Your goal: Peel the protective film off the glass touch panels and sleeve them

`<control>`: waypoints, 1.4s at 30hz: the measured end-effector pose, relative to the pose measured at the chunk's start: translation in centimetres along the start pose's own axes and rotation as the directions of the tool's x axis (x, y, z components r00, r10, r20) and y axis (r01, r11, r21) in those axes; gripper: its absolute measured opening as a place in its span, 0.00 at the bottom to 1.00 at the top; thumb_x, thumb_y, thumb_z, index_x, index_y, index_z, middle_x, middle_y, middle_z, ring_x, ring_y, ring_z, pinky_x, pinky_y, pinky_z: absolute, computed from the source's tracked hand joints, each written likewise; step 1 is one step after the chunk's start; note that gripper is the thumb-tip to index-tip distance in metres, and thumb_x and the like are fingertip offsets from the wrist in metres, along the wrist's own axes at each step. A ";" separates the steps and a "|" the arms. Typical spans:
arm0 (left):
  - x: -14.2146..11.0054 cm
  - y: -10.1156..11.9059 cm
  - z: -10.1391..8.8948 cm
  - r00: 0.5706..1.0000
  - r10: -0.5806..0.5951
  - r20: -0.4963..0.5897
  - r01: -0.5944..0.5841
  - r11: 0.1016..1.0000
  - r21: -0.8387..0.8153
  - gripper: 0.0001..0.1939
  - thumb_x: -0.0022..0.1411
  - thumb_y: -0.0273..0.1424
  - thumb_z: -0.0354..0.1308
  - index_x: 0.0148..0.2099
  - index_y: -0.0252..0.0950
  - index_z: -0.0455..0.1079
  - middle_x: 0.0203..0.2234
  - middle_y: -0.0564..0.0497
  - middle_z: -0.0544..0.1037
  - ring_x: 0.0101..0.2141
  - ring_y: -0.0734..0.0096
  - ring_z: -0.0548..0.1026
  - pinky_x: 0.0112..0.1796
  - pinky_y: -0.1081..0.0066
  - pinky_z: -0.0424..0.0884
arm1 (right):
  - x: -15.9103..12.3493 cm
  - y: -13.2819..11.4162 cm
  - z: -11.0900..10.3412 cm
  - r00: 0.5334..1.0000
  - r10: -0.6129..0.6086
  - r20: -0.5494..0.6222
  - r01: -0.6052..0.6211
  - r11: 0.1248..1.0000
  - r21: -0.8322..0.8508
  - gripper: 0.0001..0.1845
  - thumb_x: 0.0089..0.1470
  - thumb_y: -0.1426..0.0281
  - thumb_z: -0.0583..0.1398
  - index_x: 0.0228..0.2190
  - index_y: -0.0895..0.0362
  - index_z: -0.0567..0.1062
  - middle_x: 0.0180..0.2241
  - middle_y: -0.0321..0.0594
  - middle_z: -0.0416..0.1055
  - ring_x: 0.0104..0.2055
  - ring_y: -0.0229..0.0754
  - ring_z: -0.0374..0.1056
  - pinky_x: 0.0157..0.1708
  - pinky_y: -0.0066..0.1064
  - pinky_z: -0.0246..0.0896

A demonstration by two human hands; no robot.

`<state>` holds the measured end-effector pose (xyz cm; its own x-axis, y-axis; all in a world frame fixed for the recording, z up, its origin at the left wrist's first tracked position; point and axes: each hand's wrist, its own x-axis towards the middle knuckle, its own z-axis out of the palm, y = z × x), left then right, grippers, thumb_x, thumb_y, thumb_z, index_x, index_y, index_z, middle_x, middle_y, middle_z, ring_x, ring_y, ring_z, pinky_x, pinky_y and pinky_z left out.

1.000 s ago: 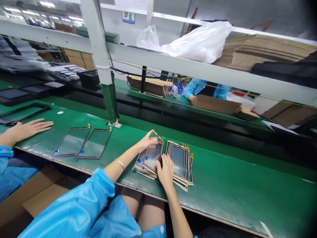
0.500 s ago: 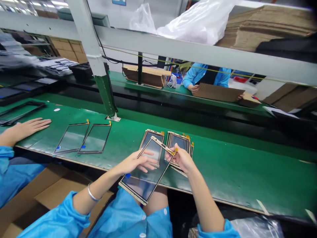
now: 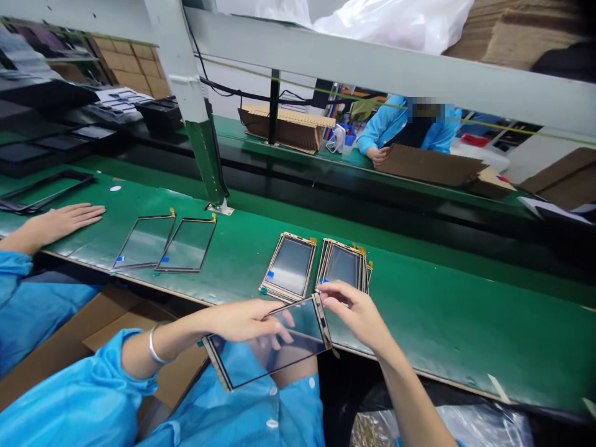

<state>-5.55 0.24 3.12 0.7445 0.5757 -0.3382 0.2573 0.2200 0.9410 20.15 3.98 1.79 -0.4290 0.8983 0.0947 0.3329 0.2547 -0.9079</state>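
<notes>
Head cam view, nearest stuff first: there's a clear panel (image 3: 261, 357) with a dark border tilted over the person's lap, just in front of the worktop (image 3: 465, 310) edge. Left hand (image 3: 249, 320), silver bracelet (image 3: 154, 347) on the wrist, has it gripped by the upper long edge, and you can see fingers right by the glass. Right hand (image 3: 354, 310) is bent with its fingertips up at the panel's right-hand top corner; honestly can't tell if it's pinching or just touching. Down by the lap on the left sits a cardboard box (image 3: 109, 313). Up on the worktop, just past the hands, are two piles of similar panels side by side, the left stack (image 3: 291, 264) pretty neat, the right stack (image 3: 344, 267) kinda fanned out, both with orange tabs. Further left, a pair of loose panels (image 3: 189, 245) overlap a bit, and beyond them a neighbor's hand (image 3: 69, 220) lies flat near some black frames (image 3: 49, 191). Way across, a co-worker in blue sleeves (image 3: 382, 127) is holding corrugated cardboard (image 3: 431, 164), with a white plastic bag (image 3: 395, 25) up above the beam (image 3: 354, 71).
</notes>
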 end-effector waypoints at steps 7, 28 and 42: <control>-0.5 0.7 0.4 0.998 0.016 0.062 -0.018 0.999 0.032 0.19 0.67 0.42 0.47 0.53 0.35 0.63 0.45 0.40 0.77 0.40 0.66 0.78 0.37 0.69 0.74 | 0.2 -2.7 0.6 0.984 -0.170 0.047 0.171 0.985 -0.017 0.05 0.54 0.72 0.60 0.30 0.55 0.78 0.28 0.38 0.73 0.31 0.38 0.68 0.31 0.28 0.64; 1.7 -0.6 0.8 0.987 0.000 0.163 0.046 0.960 -0.277 0.20 0.62 0.46 0.54 0.48 0.36 0.64 0.45 0.39 0.78 0.38 0.64 0.80 0.31 0.72 0.73 | -5.6 -0.5 1.2 0.849 -0.466 -0.249 0.356 0.852 -0.383 0.08 0.55 0.78 0.56 0.32 0.53 0.71 0.32 0.40 0.66 0.36 0.42 0.64 0.35 0.34 0.61; 2.0 -2.3 -3.4 0.989 -0.038 -0.145 -0.034 0.883 -0.468 0.20 0.59 0.39 0.60 0.48 0.33 0.62 0.47 0.37 0.76 0.39 0.61 0.79 0.31 0.73 0.74 | -12.2 -1.5 -3.6 0.909 0.354 0.220 -0.403 0.883 0.241 0.22 0.58 0.51 0.53 0.23 0.56 0.63 0.17 0.32 0.61 0.17 0.31 0.51 0.20 0.26 0.49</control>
<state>-6.72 3.53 0.21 0.6372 0.6746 -0.3726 -0.0865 0.5430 0.8352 27.91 -6.11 3.42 -0.4567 0.8279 -0.3256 0.2643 -0.2232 -0.9383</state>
